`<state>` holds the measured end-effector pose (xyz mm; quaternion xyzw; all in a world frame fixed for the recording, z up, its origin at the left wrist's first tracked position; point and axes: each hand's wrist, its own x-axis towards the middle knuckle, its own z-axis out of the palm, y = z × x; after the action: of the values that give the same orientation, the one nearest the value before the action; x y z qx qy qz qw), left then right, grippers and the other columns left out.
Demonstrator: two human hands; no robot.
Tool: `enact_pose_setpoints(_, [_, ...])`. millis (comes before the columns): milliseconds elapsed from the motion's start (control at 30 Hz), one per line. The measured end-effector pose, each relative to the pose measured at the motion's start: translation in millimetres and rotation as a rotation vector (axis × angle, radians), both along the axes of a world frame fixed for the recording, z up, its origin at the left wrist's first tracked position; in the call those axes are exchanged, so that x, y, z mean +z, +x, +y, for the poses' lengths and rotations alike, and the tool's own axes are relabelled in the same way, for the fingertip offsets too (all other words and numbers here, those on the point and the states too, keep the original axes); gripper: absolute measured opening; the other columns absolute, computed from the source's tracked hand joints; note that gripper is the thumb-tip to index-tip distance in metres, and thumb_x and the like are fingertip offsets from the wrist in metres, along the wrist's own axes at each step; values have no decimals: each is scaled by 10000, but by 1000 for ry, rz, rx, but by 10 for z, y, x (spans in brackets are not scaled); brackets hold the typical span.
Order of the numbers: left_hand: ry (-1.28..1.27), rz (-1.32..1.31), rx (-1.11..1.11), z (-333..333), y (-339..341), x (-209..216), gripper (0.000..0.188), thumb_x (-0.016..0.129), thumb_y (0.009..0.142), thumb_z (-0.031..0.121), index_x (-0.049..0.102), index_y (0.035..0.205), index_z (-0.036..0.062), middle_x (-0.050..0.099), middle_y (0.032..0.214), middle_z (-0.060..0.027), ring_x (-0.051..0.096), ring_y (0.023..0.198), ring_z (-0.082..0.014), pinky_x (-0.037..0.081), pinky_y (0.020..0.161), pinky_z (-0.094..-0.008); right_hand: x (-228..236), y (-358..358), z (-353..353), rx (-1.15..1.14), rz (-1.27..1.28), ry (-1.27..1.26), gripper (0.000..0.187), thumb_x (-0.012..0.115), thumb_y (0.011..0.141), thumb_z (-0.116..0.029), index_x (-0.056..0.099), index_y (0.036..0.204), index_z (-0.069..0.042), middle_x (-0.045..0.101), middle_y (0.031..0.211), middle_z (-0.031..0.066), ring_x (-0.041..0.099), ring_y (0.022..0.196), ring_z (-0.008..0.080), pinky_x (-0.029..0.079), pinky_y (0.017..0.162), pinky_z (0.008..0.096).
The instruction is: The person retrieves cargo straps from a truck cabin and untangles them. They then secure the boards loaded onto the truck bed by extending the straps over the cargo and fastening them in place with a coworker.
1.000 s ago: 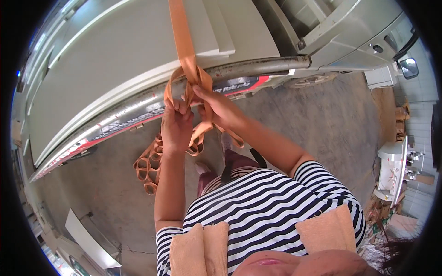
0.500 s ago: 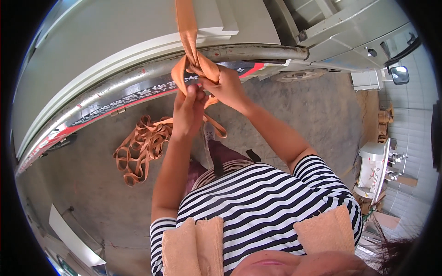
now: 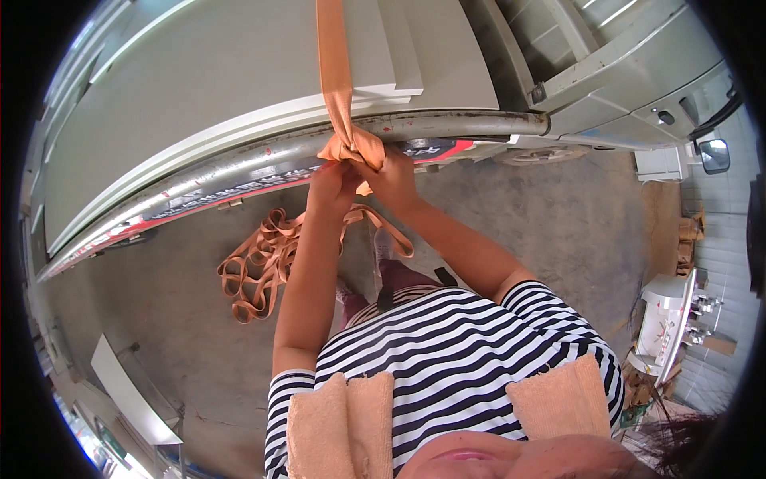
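Observation:
An orange webbing strap (image 3: 335,68) runs over stacked pale boards (image 3: 239,60) and down to the metal rail (image 3: 447,123) of a truck bed, where it is looped and knotted. Just below the rail, my left hand (image 3: 333,182) grips the strap at the knot, its fingers partly hidden. Beside it on the right, my right hand (image 3: 392,177) is closed around the strap's loop. The two hands nearly touch. From beneath them, the strap's loose length trails down to a tangled heap of strap (image 3: 259,259) on the floor.
The truck's cab side (image 3: 638,104) with a mirror (image 3: 714,156) stands at the upper right. A white sink (image 3: 664,323) is by the right wall. A white panel (image 3: 132,391) lies at the lower left. Below the hands is a concrete floor (image 3: 511,215).
Both hands have drawn in closer to the knot, and the wide open loop on the left has been pulled smaller and tighter. The whole view has shifted slightly.

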<state>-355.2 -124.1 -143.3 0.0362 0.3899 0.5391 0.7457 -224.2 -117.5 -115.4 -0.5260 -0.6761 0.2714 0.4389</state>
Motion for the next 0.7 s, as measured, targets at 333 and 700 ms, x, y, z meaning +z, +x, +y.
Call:
enact_pose_setpoints(333, [275, -570, -44, -271, 331, 261, 464, 285, 1010, 386, 514, 1213, 36, 566, 1182, -130, 538, 1082, -288, 427, 964, -439, 352, 464, -628, 361, 538, -605, 379, 462, 987, -422, 536, 905, -60, 478, 611, 24, 465, 512, 129, 396, 507, 296])
enact_pose_setpoints(700, [97, 67, -54, -1151, 640, 1057, 294, 443, 1003, 359, 475, 812, 137, 383, 580, 74, 414, 508, -89, 442, 586, -274, 621, 424, -1601, 568, 576, -352, 260, 444, 960, -258, 473, 748, -111, 437, 639, -27, 414, 531, 88, 366, 497, 240])
